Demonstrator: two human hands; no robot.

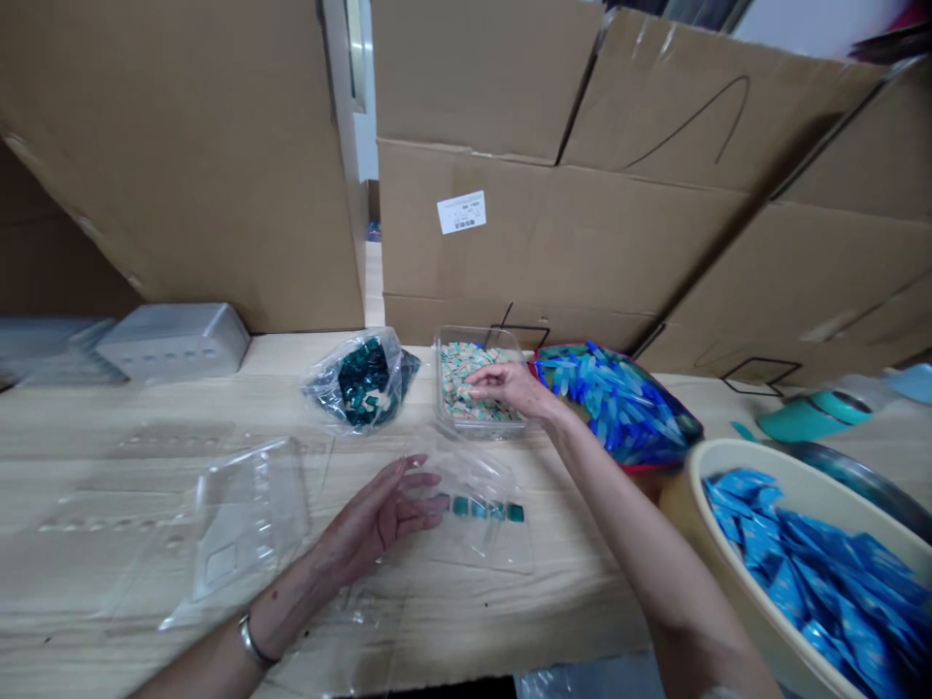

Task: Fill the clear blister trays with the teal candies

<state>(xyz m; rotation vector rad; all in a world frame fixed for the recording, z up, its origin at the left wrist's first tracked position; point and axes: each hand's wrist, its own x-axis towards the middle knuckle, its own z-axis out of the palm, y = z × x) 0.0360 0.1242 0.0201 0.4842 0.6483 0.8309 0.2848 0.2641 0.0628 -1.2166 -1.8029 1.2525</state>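
My left hand (pixel 389 510), fingers spread, is at the left side of a clear plastic blister tray (pixel 473 558). Whether it touches the tray is hard to tell. A row of several teal square pieces (pixel 479 509) sits in that tray. My right hand (pixel 508 385) is over a clear plastic box (pixel 477 421) full of small pale green and pinkish pieces (pixel 458 361). Its fingertips are drawn together among the pieces, and what they hold is too small to make out. Left of the box, an open plastic bag (pixel 364 379) holds shiny dark teal pieces.
More clear blister trays (pixel 251 510) lie to the left, with stacked trays (pixel 175 342) behind. A bag of blue sticks (pixel 612 398) stands right of the box. A cream tub (pixel 691 485) holds blue packets. Cardboard (pixel 524 233) walls the back; a teal bottle (pixel 812 416) lies far right.
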